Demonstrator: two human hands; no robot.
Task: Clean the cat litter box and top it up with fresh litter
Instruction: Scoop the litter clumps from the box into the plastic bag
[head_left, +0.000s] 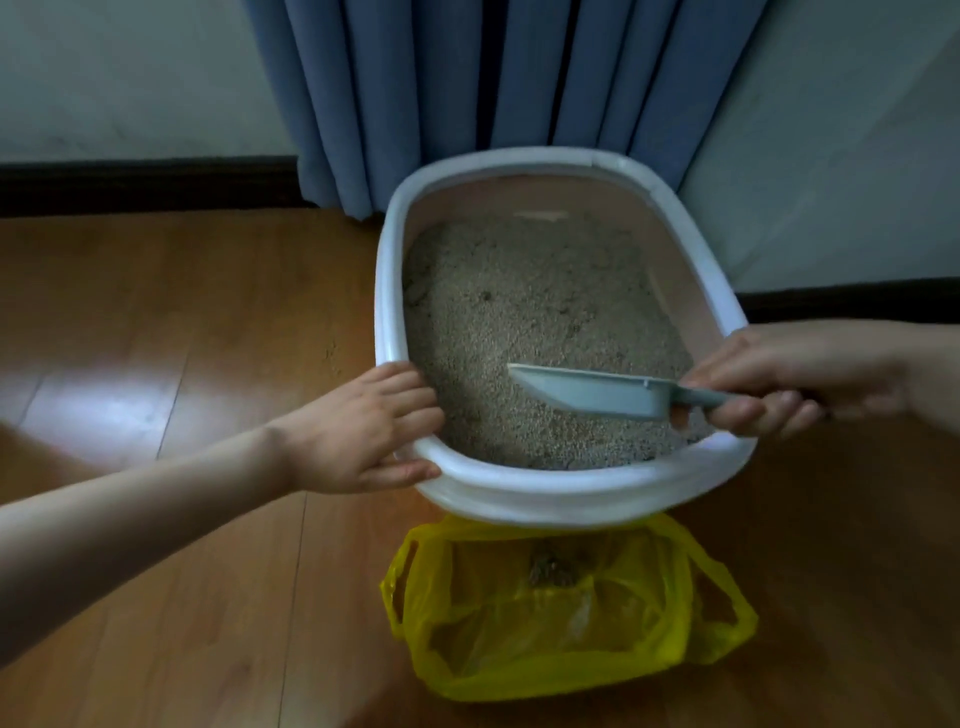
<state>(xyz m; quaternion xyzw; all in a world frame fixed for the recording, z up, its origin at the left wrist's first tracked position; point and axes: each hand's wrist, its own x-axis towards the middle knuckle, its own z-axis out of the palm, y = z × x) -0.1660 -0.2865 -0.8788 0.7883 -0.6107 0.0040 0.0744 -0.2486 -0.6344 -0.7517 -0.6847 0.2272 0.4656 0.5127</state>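
Down on the wooden floor (156, 322) sits the litter box (550, 161), white-rimmed, its far end against the blue curtain (467, 78) and its near edge touching the yellow bag (566, 623). Grey-beige litter (519, 312) covers the bottom of the box, with a few darker spots in it. The bag lies open and crumpled, with a small dark clump inside; what it is cannot be made out. The left hand (363, 431) rests its grip on the near-left rim, fingers curled over the edge into the box and thumb along the outside. The right hand (769, 379) has a closed grip round the handle of the pale grey scoop (597, 392), held edge-on just above the litter near the right wall; the handle is mostly hidden in the fingers
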